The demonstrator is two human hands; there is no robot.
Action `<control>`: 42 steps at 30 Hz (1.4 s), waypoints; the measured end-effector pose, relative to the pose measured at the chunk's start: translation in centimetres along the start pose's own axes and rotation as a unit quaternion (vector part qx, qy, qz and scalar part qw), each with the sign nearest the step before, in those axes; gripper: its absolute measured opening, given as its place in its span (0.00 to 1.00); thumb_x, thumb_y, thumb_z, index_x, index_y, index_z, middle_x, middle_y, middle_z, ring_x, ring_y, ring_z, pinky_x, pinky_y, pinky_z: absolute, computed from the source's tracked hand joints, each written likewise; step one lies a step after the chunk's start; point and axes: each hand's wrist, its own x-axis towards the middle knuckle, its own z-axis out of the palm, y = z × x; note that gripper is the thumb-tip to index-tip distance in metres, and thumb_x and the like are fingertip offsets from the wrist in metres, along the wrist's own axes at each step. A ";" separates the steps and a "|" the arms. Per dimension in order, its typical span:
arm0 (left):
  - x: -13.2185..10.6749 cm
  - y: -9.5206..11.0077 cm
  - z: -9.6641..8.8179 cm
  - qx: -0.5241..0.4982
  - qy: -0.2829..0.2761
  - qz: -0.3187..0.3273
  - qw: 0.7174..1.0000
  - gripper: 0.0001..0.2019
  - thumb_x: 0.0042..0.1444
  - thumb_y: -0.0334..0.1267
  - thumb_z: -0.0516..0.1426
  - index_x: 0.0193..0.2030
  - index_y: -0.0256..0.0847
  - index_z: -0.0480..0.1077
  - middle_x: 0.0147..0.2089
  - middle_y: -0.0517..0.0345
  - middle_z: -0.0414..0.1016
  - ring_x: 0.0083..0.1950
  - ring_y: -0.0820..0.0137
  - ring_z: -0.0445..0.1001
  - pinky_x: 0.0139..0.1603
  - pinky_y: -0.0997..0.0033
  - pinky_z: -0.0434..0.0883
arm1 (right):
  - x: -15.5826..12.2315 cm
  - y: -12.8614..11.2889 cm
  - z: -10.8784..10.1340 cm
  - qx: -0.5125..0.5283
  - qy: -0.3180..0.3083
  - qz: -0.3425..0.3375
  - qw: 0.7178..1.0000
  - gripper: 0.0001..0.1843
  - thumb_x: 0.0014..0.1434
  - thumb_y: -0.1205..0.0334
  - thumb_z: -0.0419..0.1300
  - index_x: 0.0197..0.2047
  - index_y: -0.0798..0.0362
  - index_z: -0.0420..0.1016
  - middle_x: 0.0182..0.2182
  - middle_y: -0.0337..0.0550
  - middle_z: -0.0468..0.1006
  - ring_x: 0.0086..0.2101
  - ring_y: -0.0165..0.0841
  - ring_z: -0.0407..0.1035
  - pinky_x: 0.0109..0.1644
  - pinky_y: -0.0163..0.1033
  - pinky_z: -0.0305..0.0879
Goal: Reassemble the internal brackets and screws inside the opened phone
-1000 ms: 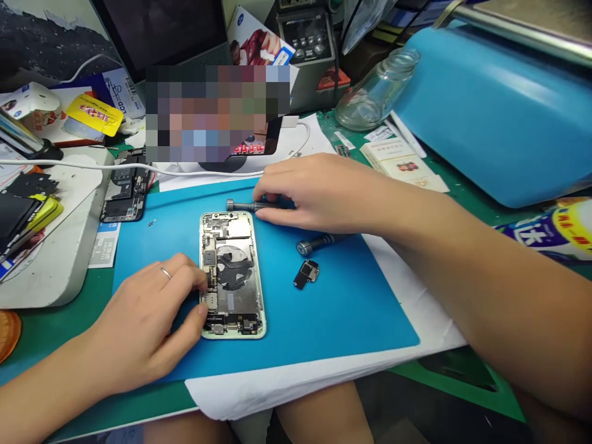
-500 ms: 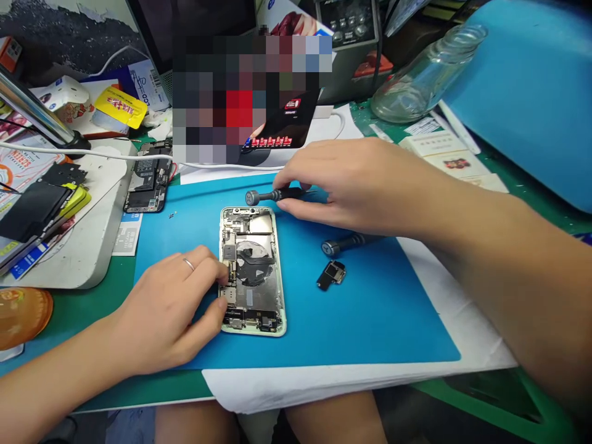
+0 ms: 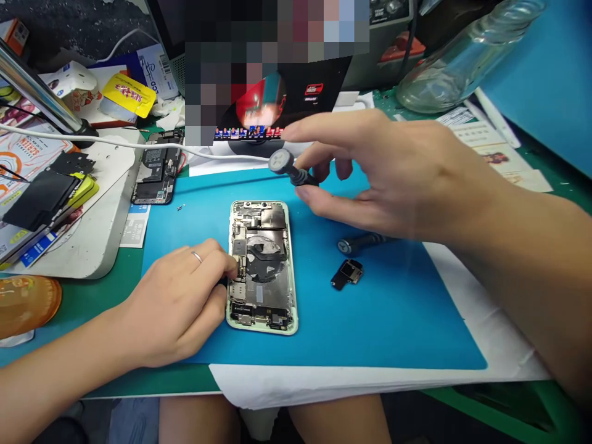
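Dark, patchy wall [image 3: 87,21] behind, upper left; green tabletop [image 3: 180,378], pale along front edge.

Left hand [image 3: 178,302]'s down at the phone [image 3: 272,302]'s left edge, fingers curled, index tip touching. Right hand [image 3: 393,169]'s up off the phone's far right corner, thumb and middle finger pinching, index basically sticking out.

Soft light on blue mat [image 3: 393,320], dim under the table [image 3: 152,381], glints on glass jar [image 3: 444,74], pixelated top centre
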 end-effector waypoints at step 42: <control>-0.7 -1.8 0.2 0.003 0.018 -0.012 1.000 0.06 0.71 0.45 0.52 0.47 0.46 0.63 0.40 0.60 0.74 0.34 0.70 0.74 0.34 0.71 0.70 | 0.9 3.3 -3.2 -0.008 -0.319 0.139 0.937 0.16 0.67 0.66 0.56 0.55 0.50 0.76 0.50 0.47 0.77 0.43 0.39 0.71 0.37 0.38 0.57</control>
